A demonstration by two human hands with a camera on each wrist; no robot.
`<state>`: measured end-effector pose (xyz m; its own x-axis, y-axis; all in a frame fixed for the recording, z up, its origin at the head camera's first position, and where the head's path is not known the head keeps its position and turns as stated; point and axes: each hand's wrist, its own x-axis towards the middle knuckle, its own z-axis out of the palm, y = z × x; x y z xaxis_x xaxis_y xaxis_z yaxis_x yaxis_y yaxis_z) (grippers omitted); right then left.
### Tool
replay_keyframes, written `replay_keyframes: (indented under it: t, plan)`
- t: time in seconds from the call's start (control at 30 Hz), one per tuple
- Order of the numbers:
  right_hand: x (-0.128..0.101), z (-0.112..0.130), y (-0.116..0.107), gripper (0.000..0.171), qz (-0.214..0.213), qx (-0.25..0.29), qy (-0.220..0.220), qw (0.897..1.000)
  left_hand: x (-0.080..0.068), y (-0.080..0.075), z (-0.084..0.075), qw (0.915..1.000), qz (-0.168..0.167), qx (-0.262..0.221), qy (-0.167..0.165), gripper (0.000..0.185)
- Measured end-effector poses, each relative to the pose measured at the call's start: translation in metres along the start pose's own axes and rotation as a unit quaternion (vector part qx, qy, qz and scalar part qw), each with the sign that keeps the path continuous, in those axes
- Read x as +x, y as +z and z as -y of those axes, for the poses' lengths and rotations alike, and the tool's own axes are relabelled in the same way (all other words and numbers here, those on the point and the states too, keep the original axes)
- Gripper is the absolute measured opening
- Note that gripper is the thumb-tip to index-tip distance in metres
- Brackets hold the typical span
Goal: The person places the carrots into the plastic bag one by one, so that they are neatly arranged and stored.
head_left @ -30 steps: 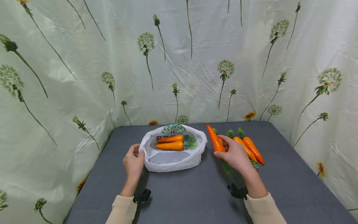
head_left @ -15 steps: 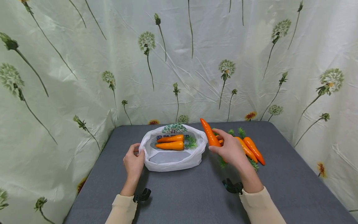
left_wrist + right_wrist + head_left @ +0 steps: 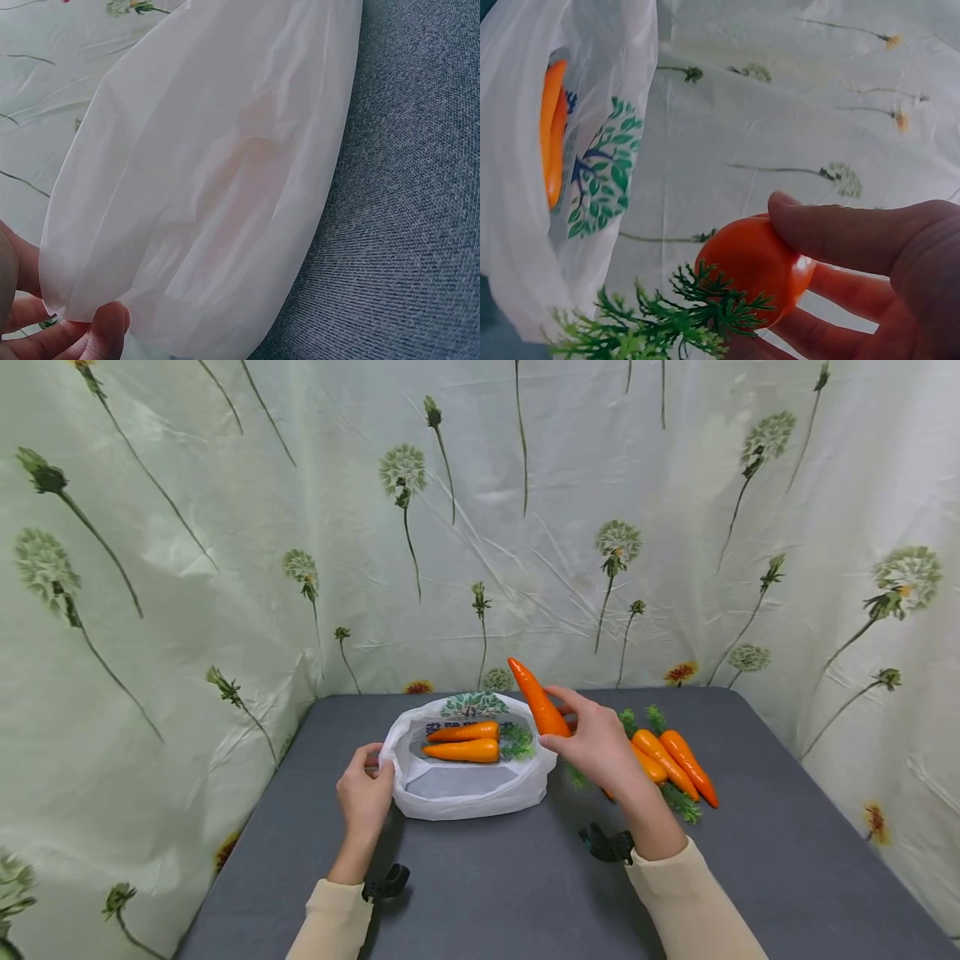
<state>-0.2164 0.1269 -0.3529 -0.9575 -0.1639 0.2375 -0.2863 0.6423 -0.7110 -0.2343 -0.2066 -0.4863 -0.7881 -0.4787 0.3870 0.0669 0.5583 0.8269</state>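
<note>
My right hand (image 3: 597, 745) grips an orange carrot (image 3: 537, 697) near its thick end, tip pointing up and to the left, above the right rim of a white plastic bag. Green leafy tops (image 3: 667, 315) hang from that carrot in the right wrist view. The bag (image 3: 468, 806) stands with its mouth wide, a printed green tree on its far side. Two carrots (image 3: 461, 750) lie inside it. My left hand (image 3: 367, 789) pinches the bag's left rim between thumb and fingers; in the left wrist view the thumb (image 3: 111, 326) presses on the plastic edge.
Several carrots (image 3: 686, 767) with green tops lie on the grey table (image 3: 480, 893) to the right, partly hidden behind my right hand. A pale curtain (image 3: 525, 568) printed with dandelions hangs behind and at the sides of the table.
My right hand has lifted the carrot up and moved it left, from beside the other carrots to over the bag's right rim. The left hand has kept its hold on the bag.
</note>
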Motion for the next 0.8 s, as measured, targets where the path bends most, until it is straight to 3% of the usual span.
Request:
replay_keyframes:
  t: [0.4,0.8]
  plan:
    - [0.027,0.011,0.028,0.070,-0.040,0.039,-0.057,0.997,0.000,0.002,0.000,1.0000,0.000,-0.002,0.006,0.026]
    - [0.048,0.002,0.064,0.071,-0.028,0.077,-0.092,0.992,0.002,0.003,0.004,1.0000,-0.003,0.000,0.009,0.026]
